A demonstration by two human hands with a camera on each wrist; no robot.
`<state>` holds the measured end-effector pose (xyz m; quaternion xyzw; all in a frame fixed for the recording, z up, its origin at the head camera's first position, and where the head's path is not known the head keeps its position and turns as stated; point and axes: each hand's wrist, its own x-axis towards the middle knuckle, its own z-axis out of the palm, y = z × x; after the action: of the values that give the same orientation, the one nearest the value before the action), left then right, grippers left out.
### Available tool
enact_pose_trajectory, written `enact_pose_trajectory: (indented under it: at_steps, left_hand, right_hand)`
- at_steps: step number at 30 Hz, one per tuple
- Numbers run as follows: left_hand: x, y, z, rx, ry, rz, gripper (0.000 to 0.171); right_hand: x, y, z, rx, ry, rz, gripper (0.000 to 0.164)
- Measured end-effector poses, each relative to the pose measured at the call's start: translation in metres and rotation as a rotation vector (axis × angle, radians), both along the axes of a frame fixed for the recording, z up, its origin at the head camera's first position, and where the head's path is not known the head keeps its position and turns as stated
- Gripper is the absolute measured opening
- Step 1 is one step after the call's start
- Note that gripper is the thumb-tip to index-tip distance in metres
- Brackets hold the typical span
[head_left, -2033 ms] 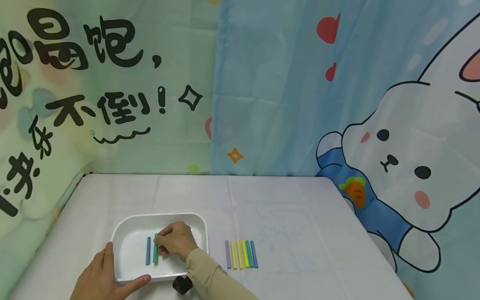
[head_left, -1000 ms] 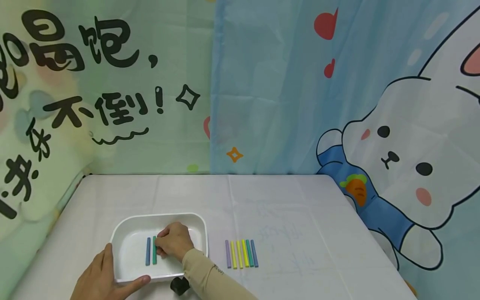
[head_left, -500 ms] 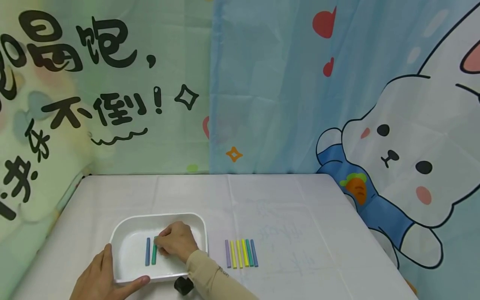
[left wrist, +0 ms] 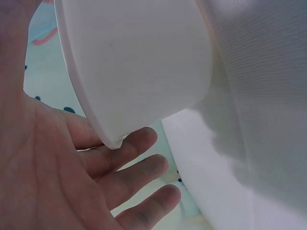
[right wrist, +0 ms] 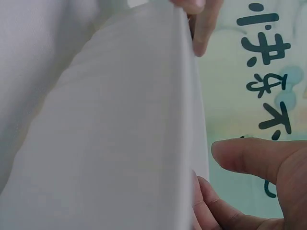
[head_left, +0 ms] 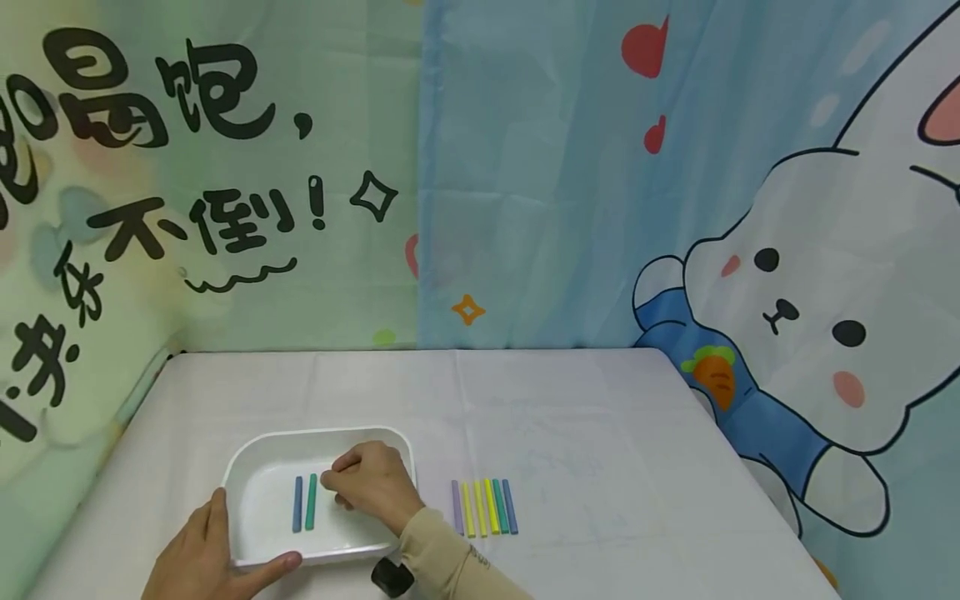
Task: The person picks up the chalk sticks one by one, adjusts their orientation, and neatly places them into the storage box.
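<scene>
A shallow white tray (head_left: pixel 255 525) stands at the table's front left. Inside it a blue chalk-like stick (head_left: pixel 297 504) and a green chalk-like stick (head_left: pixel 311 502) lie side by side, slightly apart. My left hand (head_left: pixel 202 554) rests at the tray's near left corner, thumb along the front wall; in the left wrist view its extended fingers (left wrist: pixel 139 177) touch the rim. My right hand (head_left: pixel 378 487) hovers over the tray just right of the green stick, fingers loosely bent. In the right wrist view its thumb (right wrist: pixel 249 155) stands apart from the fingers, with nothing seen between them.
Right of the tray, a row of similar sticks lies on the white tablecloth (head_left: pixel 600 467): a purple stick (head_left: pixel 457 507), several yellow sticks (head_left: pixel 481 508), a green and a blue. A black wrist device (head_left: pixel 392 577) sits beside the beige sleeve (head_left: pixel 457 558). Printed curtains hang behind.
My right hand has let go of the green stick and moved a little right. That stick was nudged slightly left earlier and now lies beside the blue one. My left hand has stayed put.
</scene>
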<state>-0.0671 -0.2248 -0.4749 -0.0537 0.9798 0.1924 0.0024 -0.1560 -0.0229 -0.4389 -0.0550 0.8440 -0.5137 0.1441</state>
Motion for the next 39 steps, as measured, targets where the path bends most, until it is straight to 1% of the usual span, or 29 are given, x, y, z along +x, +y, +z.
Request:
enact_pose_trajectory:
  at_steps: [4,8,13,15,17,20,22,23,26,31,39]
  left_hand:
    - [-0.001,0.003,0.0,-0.004,0.007,-0.009,0.136]
    - [0.001,0.0,-0.001,-0.02,0.015,-0.004,0.135]
    - [0.001,-0.004,-0.006,-0.022,-0.017,0.01,0.138]
    - [0.001,-0.004,-0.007,-0.025,-0.015,0.016,0.139]
    - [0.002,-0.004,-0.008,-0.022,0.024,0.012,0.137]
    - [0.004,-0.002,-0.006,-0.009,0.102,-0.005,0.133]
    - [0.004,-0.001,-0.005,-0.002,0.111,-0.013,0.132]
    - [0.004,-0.001,-0.005,0.001,0.111,-0.017,0.132]
    - [0.002,-0.001,-0.004,-0.003,0.079,-0.018,0.134]
    - [0.001,-0.003,-0.005,-0.006,0.053,-0.013,0.135]
    - [0.002,-0.002,-0.007,0.006,0.063,-0.011,0.134]
  right_hand:
    - [0.0,0.008,0.003,-0.025,0.019,0.013,0.011]
    - [0.002,0.009,0.003,-0.056,0.001,0.023,0.012]
    - [0.003,0.013,0.006,-0.072,0.002,0.028,0.012]
    - [0.003,0.015,0.01,-0.076,0.007,0.025,0.012]
    - [0.003,0.019,0.012,-0.085,0.004,0.024,0.013]
    - [0.003,0.026,0.016,-0.104,0.017,0.018,0.014]
    - [0.003,0.031,0.017,-0.114,0.027,0.013,0.015]
    - [0.003,0.034,0.017,-0.115,0.035,0.009,0.015]
    - [0.003,0.04,0.017,-0.117,0.045,0.008,0.017]
    - [0.004,0.048,0.017,-0.129,0.034,0.012,0.02]
    - [0.001,0.063,0.016,-0.163,0.03,-0.001,0.023]
